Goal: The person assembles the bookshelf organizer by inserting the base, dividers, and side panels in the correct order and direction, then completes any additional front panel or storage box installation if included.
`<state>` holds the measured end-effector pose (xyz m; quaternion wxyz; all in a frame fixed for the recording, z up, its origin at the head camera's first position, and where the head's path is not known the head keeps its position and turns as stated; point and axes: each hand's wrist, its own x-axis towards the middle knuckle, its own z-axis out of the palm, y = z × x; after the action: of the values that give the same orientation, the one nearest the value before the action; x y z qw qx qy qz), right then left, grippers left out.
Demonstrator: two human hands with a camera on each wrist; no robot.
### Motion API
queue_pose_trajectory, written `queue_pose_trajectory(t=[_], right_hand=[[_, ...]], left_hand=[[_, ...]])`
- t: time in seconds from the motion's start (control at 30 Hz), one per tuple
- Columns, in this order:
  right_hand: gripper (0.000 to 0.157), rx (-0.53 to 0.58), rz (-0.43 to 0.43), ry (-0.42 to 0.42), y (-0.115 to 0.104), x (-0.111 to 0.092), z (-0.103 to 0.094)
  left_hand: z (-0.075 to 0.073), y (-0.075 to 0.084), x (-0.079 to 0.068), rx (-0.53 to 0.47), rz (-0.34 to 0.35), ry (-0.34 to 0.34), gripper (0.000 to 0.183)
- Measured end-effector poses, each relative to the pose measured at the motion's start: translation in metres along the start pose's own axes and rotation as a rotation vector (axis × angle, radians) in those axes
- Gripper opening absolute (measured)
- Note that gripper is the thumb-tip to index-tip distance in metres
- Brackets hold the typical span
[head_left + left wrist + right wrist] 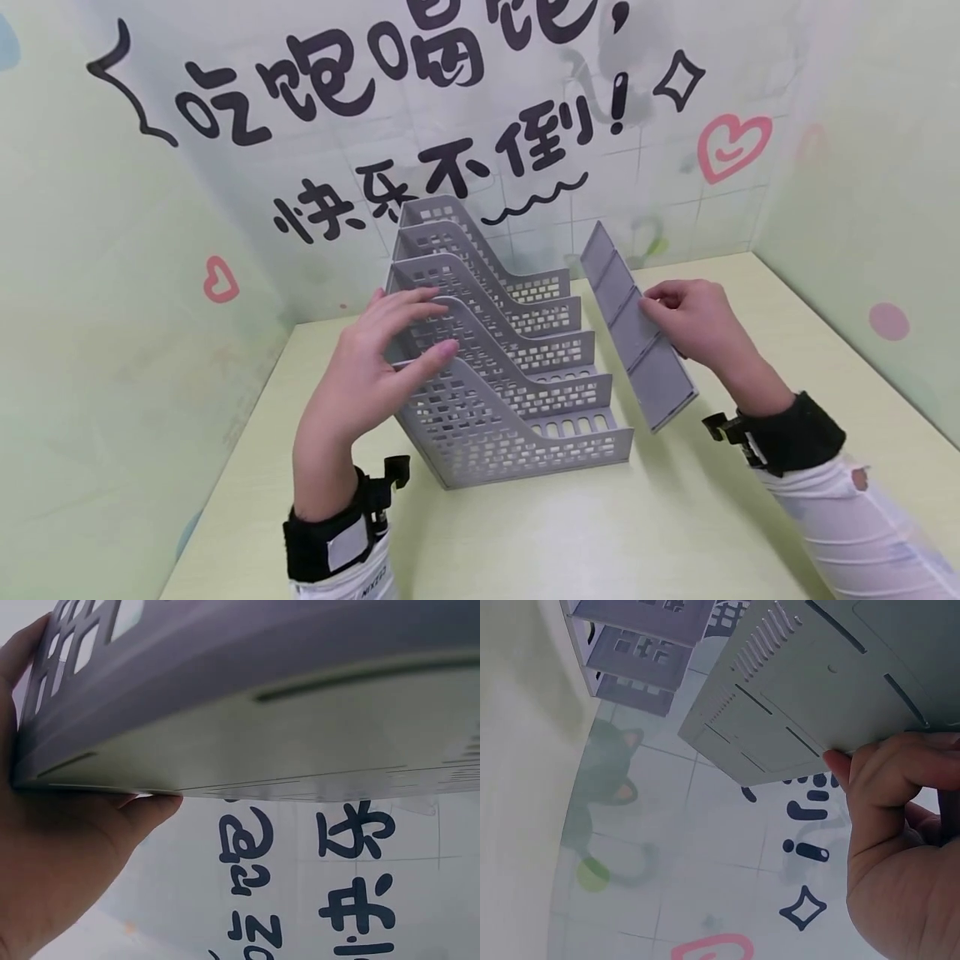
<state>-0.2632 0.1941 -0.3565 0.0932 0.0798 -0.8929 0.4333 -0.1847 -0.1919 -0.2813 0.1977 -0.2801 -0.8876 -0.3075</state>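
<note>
A grey plastic desktop file rack [480, 450], with several slots and perforated, sloping dividers, stands on the table. My left hand [375, 358] holds its tall back end from above, thumb over the near divider and fingers across the upper edges. In the left wrist view, that hand [67, 855] wraps round an edge of the rack [172, 705]. Right of the rack, my right hand [697, 321] pinches a long flat grey panel [618, 292] by its right edge, thumb on the ridged face. The right wrist view shows the panel's slotted other face [780, 697] beside the fingers.
The pale table [525, 542] reaches back to a printed wall [510, 92] with black lettering. Further walls stand at the left [150, 333] and the right [870, 208]. Each wrist wears a black band [795, 433] with a small mount.
</note>
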Motion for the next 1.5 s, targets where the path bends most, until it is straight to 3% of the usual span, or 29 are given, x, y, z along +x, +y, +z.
queue_pose_trajectory(t=[0.33, 0.7, 1.5], right_hand=[[0.032, 0.023, 0.001, -0.036, 0.002, 0.002, 0.018], [0.032, 0.008, -0.048, 0.016, 0.008, 0.003, 0.031], [0.033, 0.026, -0.073, 0.090, 0.006, 0.005, 0.032]], left_hand=[[0.000, -0.001, 0.001, -0.010, 0.006, 0.019, 0.039], [0.002, -0.002, 0.001, -0.016, 0.014, 0.022, 0.035], [0.002, -0.002, 0.002, -0.016, 0.012, 0.025, 0.034]])
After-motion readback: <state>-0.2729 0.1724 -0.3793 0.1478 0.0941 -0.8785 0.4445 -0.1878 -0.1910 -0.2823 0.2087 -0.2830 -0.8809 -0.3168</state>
